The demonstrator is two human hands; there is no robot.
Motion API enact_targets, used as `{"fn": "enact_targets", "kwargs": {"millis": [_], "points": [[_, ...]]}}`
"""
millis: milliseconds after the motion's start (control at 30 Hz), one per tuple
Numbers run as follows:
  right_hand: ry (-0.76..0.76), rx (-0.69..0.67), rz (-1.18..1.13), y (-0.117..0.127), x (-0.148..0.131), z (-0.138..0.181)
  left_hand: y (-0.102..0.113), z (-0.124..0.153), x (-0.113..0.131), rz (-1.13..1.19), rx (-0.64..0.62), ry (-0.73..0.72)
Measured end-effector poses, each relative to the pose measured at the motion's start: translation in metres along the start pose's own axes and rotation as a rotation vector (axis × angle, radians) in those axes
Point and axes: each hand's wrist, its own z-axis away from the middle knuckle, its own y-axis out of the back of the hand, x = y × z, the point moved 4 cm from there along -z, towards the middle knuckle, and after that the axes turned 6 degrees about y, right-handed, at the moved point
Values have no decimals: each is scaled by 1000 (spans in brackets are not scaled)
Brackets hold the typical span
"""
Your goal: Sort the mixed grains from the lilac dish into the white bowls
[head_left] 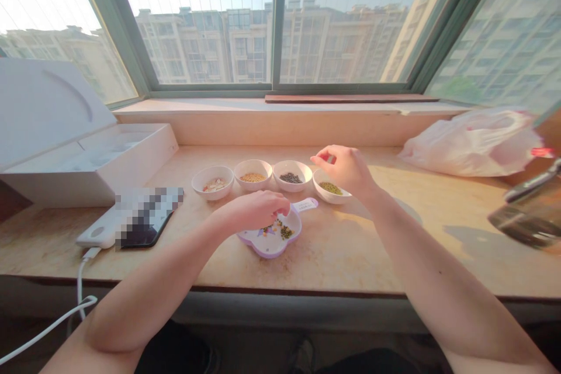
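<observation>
My left hand (pixel 256 210) is closed over the rim of a purple-edged dish (pixel 274 241) that holds a few mixed beans and seeds; what its fingertips pinch is too small to name. My right hand (pixel 344 168) hovers above the bowl of green beans (pixel 331 191), thumb and forefinger pinched together, and I cannot make out anything between them. In a row behind the dish stand three more white bowls: pale pieces (pixel 213 182), yellow grains (pixel 253 175) and dark beans (pixel 291 175).
A phone on a white charger (pixel 131 222) with a cable lies at the left, beside an open white box (pixel 83 158). A pink plastic bag (pixel 473 143) and a dark shiny object (pixel 528 210) sit at the right. The stone sill (pixel 359 251) ends at its front edge.
</observation>
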Motion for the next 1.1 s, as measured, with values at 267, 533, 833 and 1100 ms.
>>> {"fn": "enact_targets", "kwargs": {"millis": [267,533,833,1100], "points": [[-241,-287,223,-2,48,-1,-7,1,3,-62,10,-35],[-247,-361,246,-3,56,-2,-13,0,9,-111,1,-58],[-270,-336,223,-3,52,-2,-10,0,5,-102,-15,-30],[-208,-198,66,-2,27,-2,13,-3,-9,296,256,-31]]}}
